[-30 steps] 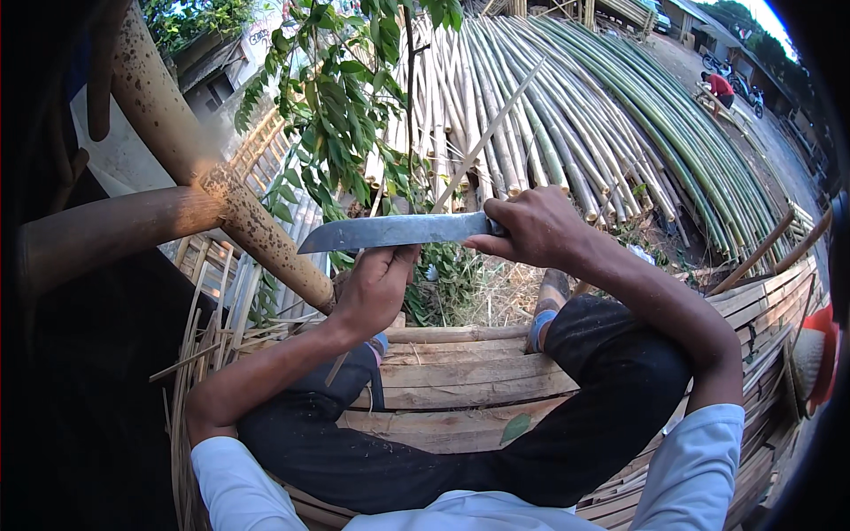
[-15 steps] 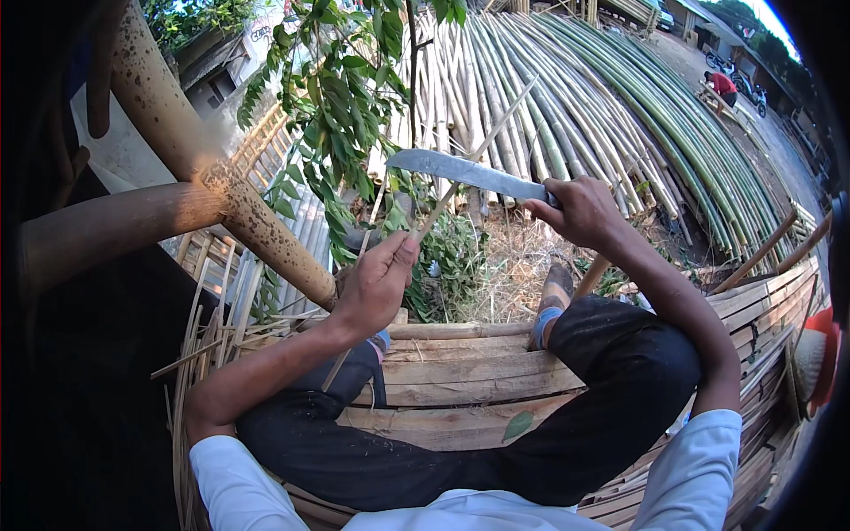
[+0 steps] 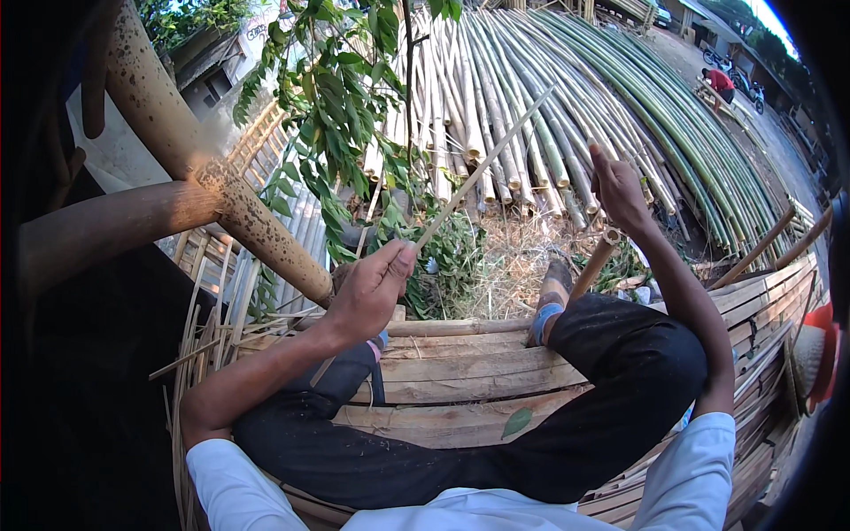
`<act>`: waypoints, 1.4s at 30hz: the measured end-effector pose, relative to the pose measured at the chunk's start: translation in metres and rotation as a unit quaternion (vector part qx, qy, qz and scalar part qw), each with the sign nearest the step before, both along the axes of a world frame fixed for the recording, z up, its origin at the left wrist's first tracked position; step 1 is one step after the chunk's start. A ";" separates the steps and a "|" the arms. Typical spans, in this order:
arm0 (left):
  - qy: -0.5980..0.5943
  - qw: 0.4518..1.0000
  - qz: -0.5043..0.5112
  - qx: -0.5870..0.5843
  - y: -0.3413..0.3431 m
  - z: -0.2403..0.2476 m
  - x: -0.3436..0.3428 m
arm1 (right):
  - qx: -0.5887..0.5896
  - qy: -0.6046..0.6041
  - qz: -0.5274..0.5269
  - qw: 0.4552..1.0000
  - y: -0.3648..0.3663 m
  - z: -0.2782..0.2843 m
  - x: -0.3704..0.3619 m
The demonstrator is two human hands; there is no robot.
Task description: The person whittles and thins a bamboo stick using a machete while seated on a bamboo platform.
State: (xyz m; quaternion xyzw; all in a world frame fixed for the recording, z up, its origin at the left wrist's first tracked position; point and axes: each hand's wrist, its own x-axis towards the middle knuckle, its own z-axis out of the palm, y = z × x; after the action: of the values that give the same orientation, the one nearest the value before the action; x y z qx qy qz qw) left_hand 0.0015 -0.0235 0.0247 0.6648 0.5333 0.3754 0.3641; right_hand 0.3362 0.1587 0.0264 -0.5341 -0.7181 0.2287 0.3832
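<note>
My left hand (image 3: 372,288) is closed around a thin bamboo strip (image 3: 484,165). The strip slants up and away to the right, and its lower end shows below my wrist by my left knee. Out to the right, my raised right hand (image 3: 620,193) is curled closed around the machete's handle, apart from the strip. The machete's blade cannot be made out at this angle.
I sit on split bamboo slats (image 3: 460,376); a leaf (image 3: 517,423) lies there. An upright bamboo stub (image 3: 595,265) stands below my right hand. Ahead are stacked bamboo poles (image 3: 540,115), leafy branches (image 3: 332,115) and a thick bamboo post (image 3: 270,243). A person in red (image 3: 722,84) bends far right.
My right hand has swung up and right, taking the machete off the strip, and its blade has turned out of sight. My left hand still grips the strip, with the wrist slightly lower.
</note>
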 end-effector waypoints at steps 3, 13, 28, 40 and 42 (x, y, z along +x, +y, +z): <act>-0.028 0.999 -0.007 -0.030 0.004 0.001 0.000 | -0.121 0.259 0.015 0.958 -0.010 0.003 -0.007; -0.063 0.995 0.003 -0.079 0.010 0.002 0.008 | 0.109 -0.221 0.245 0.938 -0.055 0.026 -0.071; 0.067 0.993 0.039 0.091 0.005 0.003 0.010 | 0.181 -0.285 0.207 0.918 -0.049 0.026 -0.075; 0.066 0.994 0.038 0.074 0.006 -0.001 0.004 | 0.135 -0.209 0.132 0.959 -0.023 0.007 -0.041; 0.073 0.994 0.040 0.077 0.006 -0.004 0.004 | 0.136 -0.221 0.117 0.959 -0.021 0.003 -0.032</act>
State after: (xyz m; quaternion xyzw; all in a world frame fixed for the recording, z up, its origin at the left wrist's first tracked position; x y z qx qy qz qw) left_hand 0.0051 -0.0175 0.0206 0.6947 0.5538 0.3803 0.2570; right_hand 0.3045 0.1380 0.0290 -0.4268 -0.8665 0.0485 0.2544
